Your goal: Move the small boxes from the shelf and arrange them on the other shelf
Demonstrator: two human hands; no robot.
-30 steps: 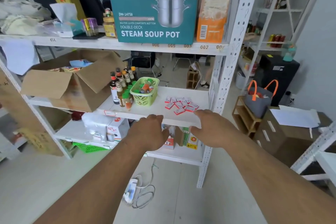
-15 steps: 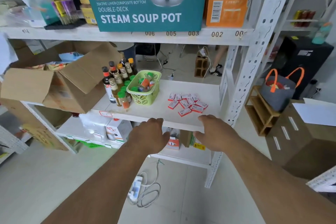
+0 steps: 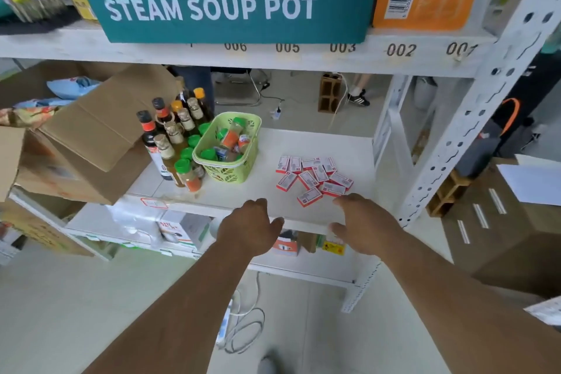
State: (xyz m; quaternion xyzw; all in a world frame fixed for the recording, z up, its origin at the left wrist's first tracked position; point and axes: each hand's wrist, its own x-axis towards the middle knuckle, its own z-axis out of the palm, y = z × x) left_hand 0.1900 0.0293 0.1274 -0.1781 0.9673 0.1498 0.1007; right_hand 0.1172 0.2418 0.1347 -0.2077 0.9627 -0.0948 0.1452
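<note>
Small boxes (image 3: 314,177): loose red-and-white cluster, flat on the middle shelf (image 3: 349,146), right of the green basket (image 3: 229,150). About a dozen, some touching, several skewed; none lifted yet. Nearest one close to the shelf's front lip.

Left hand (image 3: 250,229): at the front edge of the shelf, in front of the basket, fingers loosely curled, holding nothing, short of the boxes.

Right hand (image 3: 361,225): also at the front edge, right of the left hand, fingers relaxed and spread, empty, fingertips just beside the nearest box.

Bottles (image 3: 173,143): tight group of tall glass necks and green-capped jars, left of the basket, touching it.

Cardboard carton (image 3: 91,136): open flap, left of the bottles.

Risks, judged:
- Sweeping the cluster with both hands: front boxes likely pushed over the lip onto the floor; light, small, easily scattered.
- Scooping many at once: boxes slipping between fingers, since none stacked or aligned.
- Left hand reaching wide: knock against the basket, and through it the bottles; tall and narrow, prone to toppling.
- Destination shelf not identifiable here; lower shelf beneath the basket already crowded with cartons, so little room there for neat arranging.
</note>
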